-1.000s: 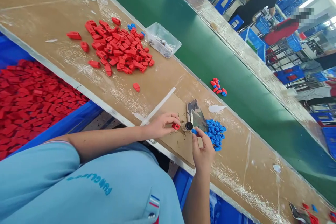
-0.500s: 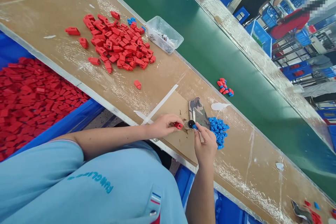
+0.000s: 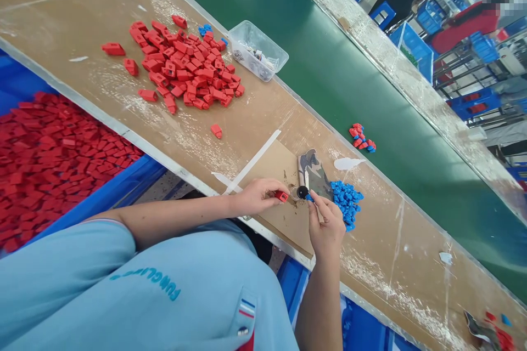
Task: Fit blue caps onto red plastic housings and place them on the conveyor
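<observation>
Between the thumb and fingers of my left hand (image 3: 263,196) is a small red plastic block (image 3: 282,196), its hollow end turned to the right. My right hand (image 3: 327,222) pinches a small blue plastic piece (image 3: 309,197) right beside a round black part (image 3: 302,192). Whether the two touch, I cannot tell. A clear round rim (image 3: 293,193) shows between the red block and the black part. Just behind lies a camouflage cloth (image 3: 316,173) with a white stick-like thing on it. A pile of blue pieces (image 3: 348,203) sits to the right of my right hand.
Red blocks (image 3: 189,71) are heaped on the table, with more in a blue crate (image 3: 61,170) at left. A clear plastic box (image 3: 257,52) stands at the edge of the green conveyor belt (image 3: 321,71). Red-and-blue pieces (image 3: 362,138) lie on the belt. People stand beyond it.
The red-and-blue pieces on the belt have shifted slightly right in view. Both hands keep their grips, with the blue piece still close to the black part.
</observation>
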Demonstrator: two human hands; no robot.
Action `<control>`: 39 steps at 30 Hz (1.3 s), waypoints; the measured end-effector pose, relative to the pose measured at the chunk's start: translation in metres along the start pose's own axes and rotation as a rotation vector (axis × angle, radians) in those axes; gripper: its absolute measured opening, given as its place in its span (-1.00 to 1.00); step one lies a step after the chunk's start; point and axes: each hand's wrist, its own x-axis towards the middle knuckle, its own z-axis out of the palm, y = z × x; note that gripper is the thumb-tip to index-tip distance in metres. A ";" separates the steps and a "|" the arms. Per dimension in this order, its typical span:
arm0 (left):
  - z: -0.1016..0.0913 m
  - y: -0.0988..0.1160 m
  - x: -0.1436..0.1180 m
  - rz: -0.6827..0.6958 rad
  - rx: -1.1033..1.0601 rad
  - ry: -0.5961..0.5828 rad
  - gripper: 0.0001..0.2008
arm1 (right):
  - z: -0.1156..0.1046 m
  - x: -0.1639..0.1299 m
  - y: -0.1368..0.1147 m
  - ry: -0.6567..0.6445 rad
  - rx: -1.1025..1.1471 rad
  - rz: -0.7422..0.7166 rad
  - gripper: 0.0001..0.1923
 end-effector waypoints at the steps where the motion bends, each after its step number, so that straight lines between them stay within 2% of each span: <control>1: 0.000 0.000 0.000 -0.004 -0.007 -0.003 -0.84 | -0.001 0.000 -0.001 -0.006 0.018 0.015 -0.72; 5: -0.002 0.003 -0.001 0.018 0.038 -0.024 -0.82 | -0.005 -0.005 -0.008 -0.021 0.202 0.115 -0.77; 9: -0.003 0.006 -0.002 0.062 0.109 -0.051 -0.78 | -0.002 -0.015 -0.019 -0.028 0.505 0.345 -0.76; 12: -0.001 0.004 -0.005 0.028 0.040 -0.030 -0.80 | 0.004 -0.021 -0.029 -0.046 0.650 0.429 -0.77; 16: 0.001 0.002 -0.007 -0.043 -0.059 -0.014 -0.87 | 0.010 -0.023 -0.039 -0.088 0.651 0.437 -0.79; 22: 0.001 0.005 -0.007 -0.072 0.023 0.011 -0.83 | 0.011 -0.023 -0.043 -0.140 0.576 0.427 -0.79; 27: 0.000 0.003 -0.007 0.015 0.167 0.003 -0.85 | 0.010 -0.023 -0.041 -0.172 0.531 0.377 -0.79; 31: -0.004 0.004 -0.007 0.146 0.238 -0.074 -0.86 | 0.009 -0.025 -0.035 -0.144 0.532 0.352 -0.81; 39: -0.007 0.002 -0.009 0.269 0.281 -0.159 -0.83 | 0.013 -0.032 -0.032 -0.110 0.616 0.286 -0.89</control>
